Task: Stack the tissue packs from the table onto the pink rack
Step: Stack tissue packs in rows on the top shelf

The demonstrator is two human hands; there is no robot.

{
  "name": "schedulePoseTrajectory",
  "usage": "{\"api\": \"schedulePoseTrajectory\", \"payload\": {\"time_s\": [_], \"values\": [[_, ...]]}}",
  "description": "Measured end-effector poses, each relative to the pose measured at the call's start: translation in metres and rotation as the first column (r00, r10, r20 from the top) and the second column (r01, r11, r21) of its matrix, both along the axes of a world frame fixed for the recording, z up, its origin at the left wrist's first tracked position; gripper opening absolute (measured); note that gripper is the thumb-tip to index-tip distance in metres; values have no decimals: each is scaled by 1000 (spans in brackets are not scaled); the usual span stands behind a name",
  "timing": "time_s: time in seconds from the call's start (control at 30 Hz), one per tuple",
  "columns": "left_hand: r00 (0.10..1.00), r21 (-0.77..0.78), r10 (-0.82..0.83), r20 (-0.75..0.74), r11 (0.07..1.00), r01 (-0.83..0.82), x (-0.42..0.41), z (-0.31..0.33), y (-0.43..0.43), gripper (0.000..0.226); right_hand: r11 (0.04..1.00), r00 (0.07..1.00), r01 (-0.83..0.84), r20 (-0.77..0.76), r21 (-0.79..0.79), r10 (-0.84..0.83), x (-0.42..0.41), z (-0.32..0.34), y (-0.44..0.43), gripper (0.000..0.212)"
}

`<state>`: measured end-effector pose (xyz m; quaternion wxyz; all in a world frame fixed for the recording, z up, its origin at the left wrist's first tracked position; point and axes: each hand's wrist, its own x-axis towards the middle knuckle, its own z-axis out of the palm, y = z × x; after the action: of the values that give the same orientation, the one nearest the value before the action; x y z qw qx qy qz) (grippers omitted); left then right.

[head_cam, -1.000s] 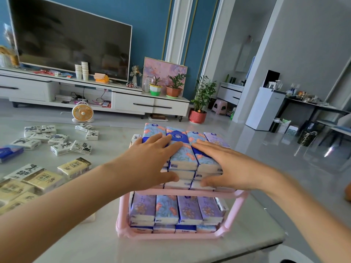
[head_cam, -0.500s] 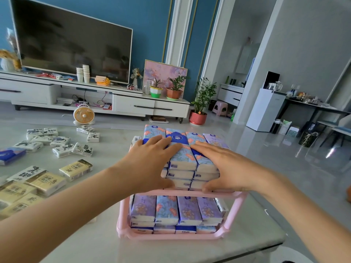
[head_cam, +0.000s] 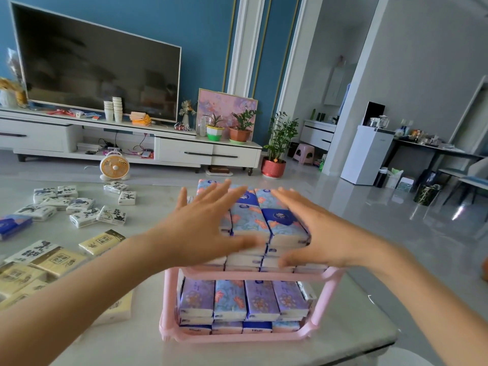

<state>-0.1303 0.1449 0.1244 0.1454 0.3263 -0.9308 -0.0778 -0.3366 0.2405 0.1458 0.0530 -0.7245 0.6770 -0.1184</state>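
Nearest, close to the front edge of the pale table [head_cam: 343,347]: pink rack [head_cam: 237,337], two tiers, both loaded. Filling the lower tier, a tight row of tissue packs [head_cam: 229,299] laid flat in layers. Piled on the upper tier, a taller stack [head_cam: 250,225] rising well above the rim, with nothing to fence it in. Spread over that stack from either side: left hand [head_cam: 200,231] and right hand [head_cam: 324,233], both wide open, fingers straight and fanned, gripping nothing; thumbs down by the near face, palms either touching the top layer or just above it, hard to say which through the blur. Risk from here, as a judgement: likely to slide or lean under a sideways nudge from a departing hand, or under added layers, then spill off the far or right side. Cause: slick film wrappers, soft squashy contents, no wall at that height. As for looks: purple and blue floral wrappers, some with a dark blue end panel, white edges showing between layers, rows fairly even. Farther left on the table, well apart from the rack, not yet stacked: yellow packs [head_cam: 58,260], white packs [head_cam: 84,216] with black ink prints, one blue pack [head_cam: 13,225] at the left edge. Beyond, on the floor, a small orange fan [head_cam: 115,165].
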Motion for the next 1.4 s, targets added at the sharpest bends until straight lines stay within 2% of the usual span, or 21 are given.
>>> {"api": "schedulePoseTrajectory", "payload": {"time_s": [0.03, 0.07, 0.1, 0.13, 0.17, 0.23, 0.37, 0.63, 0.87, 1.0, 1.1, 1.2, 1.3, 1.4], "values": [[983, 166, 32, -179, 986, -2, 3, 4, 0, 93, 997, 982, 50, 187, -57, -38, -2, 5, 2, 100], [928, 322, 103, -357, 946, 19, 5, 8, 0, 87, 982, 931, 124, 359, -142, -66, -6, 9, 2, 87], [850, 447, 198, -488, 893, 48, 4, 11, -1, 82, 948, 868, 224, 489, -228, -88, -11, 11, 0, 75], [779, 535, 299, -551, 843, 55, 2, 10, -5, 77, 905, 808, 326, 578, -272, -118, -17, 10, -3, 63], [735, 598, 383, -560, 800, 39, 0, 7, -10, 72, 873, 755, 408, 637, -266, -158, -19, 9, -6, 54], [702, 642, 444, -557, 767, 24, -1, -2, -15, 67, 864, 701, 474, 667, -172, -252, -20, 3, -11, 43], [670, 671, 516, -533, 740, -36, -18, 7, -18, 67, 885, 680, 463, 658, -42, -324, -18, -6, -20, 42], [729, 620, 498, -469, 774, -131, -25, 8, -12, 55, 888, 718, 459, 606, -43, -342, -14, -10, -24, 41], [823, 439, 418, -384, 867, -236, -24, 1, -16, 46, 892, 755, 449, 552, -44, -353, -13, -9, -25, 42], [798, 435, 421, -432, 872, -225, -19, 1, -15, 60, 898, 775, 437, 528, -49, -348, -20, 2, -23, 48], [878, 252, 296, -376, 944, -211, -8, -8, -10, 77, 882, 839, 454, 393, -122, -377, -27, 10, -34, 50], [950, 88, 188, -248, 981, -171, 2, -17, -3, 99, 906, 880, 417, 281, -73, -383, -28, 5, -51, 52], [976, -14, 160, -147, 986, -164, 6, -19, 2, 103, 922, 912, 386, 156, -13, -380, -25, -1, -62, 53], [978, 15, 168, -125, 986, -168, 7, -16, 3, 96, 932, 926, 362, 105, 25, -363, -23, -1, -62, 50]]}}
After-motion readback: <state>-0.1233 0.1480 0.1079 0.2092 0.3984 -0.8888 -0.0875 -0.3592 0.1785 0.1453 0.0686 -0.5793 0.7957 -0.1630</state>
